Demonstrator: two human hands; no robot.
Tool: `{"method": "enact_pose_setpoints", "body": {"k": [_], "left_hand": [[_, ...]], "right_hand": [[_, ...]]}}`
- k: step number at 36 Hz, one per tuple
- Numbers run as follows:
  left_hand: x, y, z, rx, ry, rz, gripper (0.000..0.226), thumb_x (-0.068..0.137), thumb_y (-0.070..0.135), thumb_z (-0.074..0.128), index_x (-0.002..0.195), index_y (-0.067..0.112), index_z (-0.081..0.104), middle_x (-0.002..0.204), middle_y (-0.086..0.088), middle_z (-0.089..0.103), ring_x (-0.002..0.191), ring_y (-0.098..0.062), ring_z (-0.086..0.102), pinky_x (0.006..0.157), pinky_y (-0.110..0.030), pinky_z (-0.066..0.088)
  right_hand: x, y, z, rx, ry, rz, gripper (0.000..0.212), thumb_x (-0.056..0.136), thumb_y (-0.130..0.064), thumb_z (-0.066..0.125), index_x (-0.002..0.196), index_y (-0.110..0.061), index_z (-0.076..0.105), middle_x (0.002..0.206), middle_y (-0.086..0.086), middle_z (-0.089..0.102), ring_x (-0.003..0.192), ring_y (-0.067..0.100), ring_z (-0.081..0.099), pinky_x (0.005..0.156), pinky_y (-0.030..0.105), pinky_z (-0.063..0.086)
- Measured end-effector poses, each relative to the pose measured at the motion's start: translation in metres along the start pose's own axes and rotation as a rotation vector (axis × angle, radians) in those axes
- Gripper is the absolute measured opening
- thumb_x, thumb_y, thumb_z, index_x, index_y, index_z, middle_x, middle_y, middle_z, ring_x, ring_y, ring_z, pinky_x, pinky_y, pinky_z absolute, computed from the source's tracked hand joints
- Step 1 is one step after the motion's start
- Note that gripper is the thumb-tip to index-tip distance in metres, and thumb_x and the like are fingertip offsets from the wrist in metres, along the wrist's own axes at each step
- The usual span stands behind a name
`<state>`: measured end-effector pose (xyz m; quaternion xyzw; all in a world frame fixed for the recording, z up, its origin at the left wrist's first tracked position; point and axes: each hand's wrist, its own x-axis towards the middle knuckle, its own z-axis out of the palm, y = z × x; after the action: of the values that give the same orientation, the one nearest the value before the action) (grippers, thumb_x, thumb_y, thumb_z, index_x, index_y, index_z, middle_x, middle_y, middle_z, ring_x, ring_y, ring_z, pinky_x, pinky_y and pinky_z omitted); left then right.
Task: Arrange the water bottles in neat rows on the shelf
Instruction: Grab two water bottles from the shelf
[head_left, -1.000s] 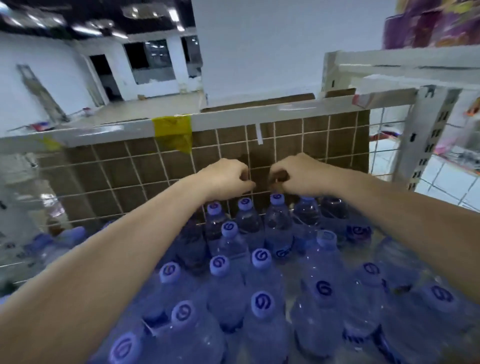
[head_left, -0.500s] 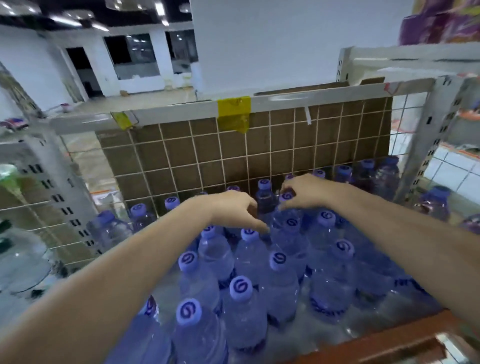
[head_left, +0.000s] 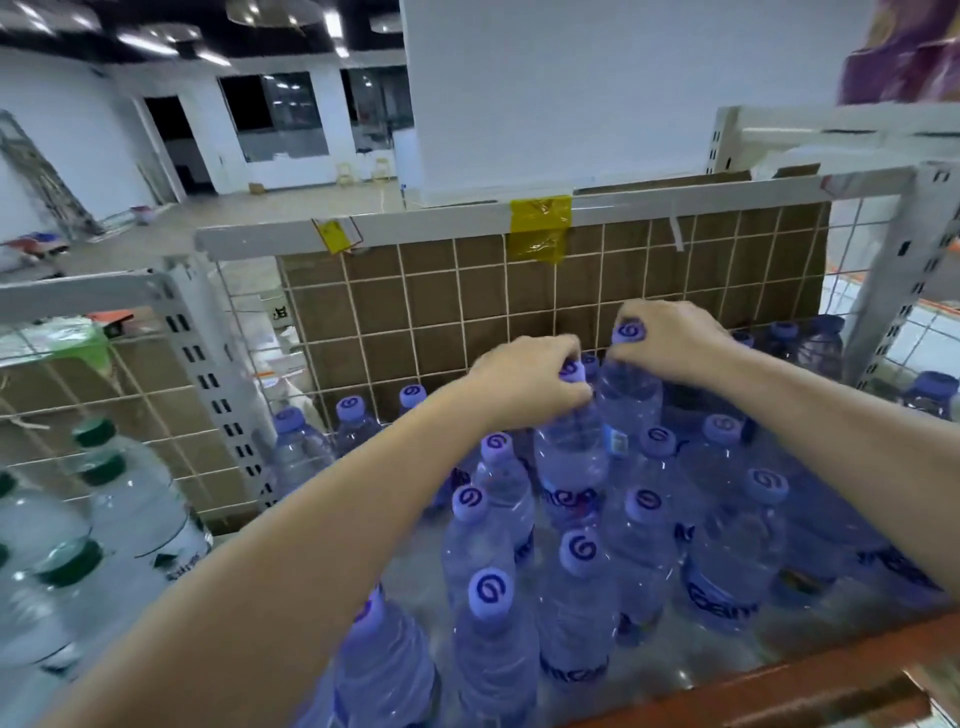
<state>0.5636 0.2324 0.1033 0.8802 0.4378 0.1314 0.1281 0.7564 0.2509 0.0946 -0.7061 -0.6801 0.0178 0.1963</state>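
- Water bottles (head_left: 644, 540) with purple caps stand crowded on the shelf (head_left: 737, 680), roughly in rows running back toward a wire grid panel (head_left: 441, 322) lined with brown cardboard
- Left hand (head_left: 524, 384) reaches in from the lower left — its fingers (head_left: 566, 353) curl around the cap and neck of one bottle (head_left: 571, 457) near the back of the group
- Right hand (head_left: 670, 343) comes in from the right, fingers wrapped round the neck of a second bottle (head_left: 631, 400) just beside the first; that bottle's cap (head_left: 627, 332) shows above the hand, and it sits higher than its neighbours
- The two held bottles touch or nearly touch at the shoulder; I cannot tell which
- More purple-capped bottles line the back along the grid, from the left upright (head_left: 223, 395) across to the right upright (head_left: 904, 270)
- Yellow tape (head_left: 540, 223) wraps the top rail above the cardboard
- Clear bottles with green caps (head_left: 93, 431) fill the neighbouring bay at the left — separated by the wire side panel
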Motion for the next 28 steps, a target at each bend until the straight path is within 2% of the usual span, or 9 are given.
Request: {"method": "enact_pose_setpoints", "body": {"k": [2, 6, 9, 12, 16, 19, 22, 25, 28], "left_hand": [[-0.005, 0.003, -0.019, 0.007, 0.142, -0.009, 0.019, 0.086, 0.039, 0.053, 0.086, 0.021, 0.047, 0.079, 0.002, 0.057, 0.079, -0.025, 0.054, 0.063, -0.034, 0.038], [-0.017, 0.005, -0.051, -0.002, 0.396, -0.028, 0.018, 0.087, 0.038, 0.052, 0.093, 0.021, 0.050, 0.077, 0.003, 0.056, 0.076, -0.025, 0.053, 0.062, -0.033, 0.035], [-0.026, -0.002, -0.076, 0.017, 0.491, -0.063, 0.019, 0.089, 0.038, 0.053, 0.095, 0.020, 0.052, 0.076, 0.005, 0.054, 0.078, -0.023, 0.053, 0.067, -0.033, 0.038], [-0.038, -0.016, -0.095, 0.035, 0.533, -0.081, 0.015, 0.088, 0.039, 0.053, 0.087, 0.025, 0.047, 0.071, 0.009, 0.049, 0.072, -0.021, 0.049, 0.068, -0.034, 0.039], [-0.057, -0.038, -0.109, 0.050, 0.523, -0.111, 0.014, 0.084, 0.037, 0.052, 0.084, 0.024, 0.046, 0.071, 0.006, 0.050, 0.071, -0.023, 0.050, 0.068, -0.038, 0.042], [-0.077, -0.057, -0.114, 0.112, 0.517, -0.165, 0.017, 0.086, 0.030, 0.053, 0.087, 0.014, 0.049, 0.077, -0.005, 0.056, 0.072, -0.027, 0.049, 0.063, -0.035, 0.036], [-0.096, -0.082, -0.115, 0.114, 0.404, -0.209, 0.018, 0.089, 0.027, 0.053, 0.092, 0.009, 0.051, 0.081, -0.012, 0.059, 0.070, -0.025, 0.050, 0.061, -0.034, 0.036], [-0.111, -0.108, -0.114, 0.080, 0.275, -0.251, 0.016, 0.088, 0.024, 0.053, 0.091, 0.009, 0.051, 0.082, -0.015, 0.059, 0.066, -0.023, 0.048, 0.060, -0.034, 0.039], [-0.122, -0.132, -0.109, 0.087, 0.168, -0.290, 0.012, 0.088, 0.023, 0.054, 0.088, 0.011, 0.051, 0.081, -0.013, 0.060, 0.068, -0.027, 0.054, 0.062, -0.037, 0.044]], "right_hand": [[0.003, -0.015, -0.012, 0.046, 0.099, 0.001, 0.018, 0.081, -0.039, 0.063, 0.090, -0.023, 0.061, 0.086, 0.006, 0.061, 0.082, 0.031, 0.054, 0.068, 0.034, 0.040], [0.007, -0.042, -0.030, 0.201, 0.259, -0.034, 0.017, 0.080, -0.038, 0.060, 0.083, -0.021, 0.057, 0.081, 0.005, 0.058, 0.079, 0.030, 0.052, 0.068, 0.035, 0.040], [0.009, -0.061, -0.038, 0.283, 0.331, -0.108, 0.020, 0.082, -0.035, 0.059, 0.082, -0.015, 0.056, 0.078, 0.005, 0.058, 0.078, 0.030, 0.052, 0.065, 0.035, 0.037], [0.009, -0.084, -0.042, 0.307, 0.374, -0.194, 0.023, 0.082, -0.035, 0.058, 0.089, -0.013, 0.057, 0.082, 0.005, 0.059, 0.079, 0.027, 0.050, 0.065, 0.032, 0.032], [0.008, -0.114, -0.038, 0.348, 0.347, -0.290, 0.019, 0.084, -0.033, 0.058, 0.086, -0.016, 0.052, 0.078, 0.002, 0.055, 0.073, 0.023, 0.047, 0.056, 0.032, 0.030], [0.007, -0.140, -0.027, 0.369, 0.323, -0.358, 0.020, 0.084, -0.032, 0.059, 0.090, -0.013, 0.055, 0.081, 0.003, 0.057, 0.075, 0.023, 0.049, 0.060, 0.031, 0.031], [0.006, -0.165, -0.012, 0.363, 0.268, -0.397, 0.019, 0.084, -0.032, 0.060, 0.086, -0.015, 0.054, 0.081, 0.003, 0.058, 0.075, 0.022, 0.051, 0.056, 0.028, 0.033], [0.008, -0.186, 0.007, 0.382, 0.138, -0.418, 0.020, 0.083, -0.035, 0.065, 0.086, -0.017, 0.057, 0.086, 0.003, 0.063, 0.082, 0.025, 0.058, 0.069, 0.035, 0.046], [0.006, -0.203, 0.028, 0.282, 0.018, -0.446, 0.020, 0.083, -0.037, 0.065, 0.085, -0.019, 0.057, 0.084, 0.000, 0.061, 0.082, 0.024, 0.058, 0.069, 0.033, 0.043]]}}
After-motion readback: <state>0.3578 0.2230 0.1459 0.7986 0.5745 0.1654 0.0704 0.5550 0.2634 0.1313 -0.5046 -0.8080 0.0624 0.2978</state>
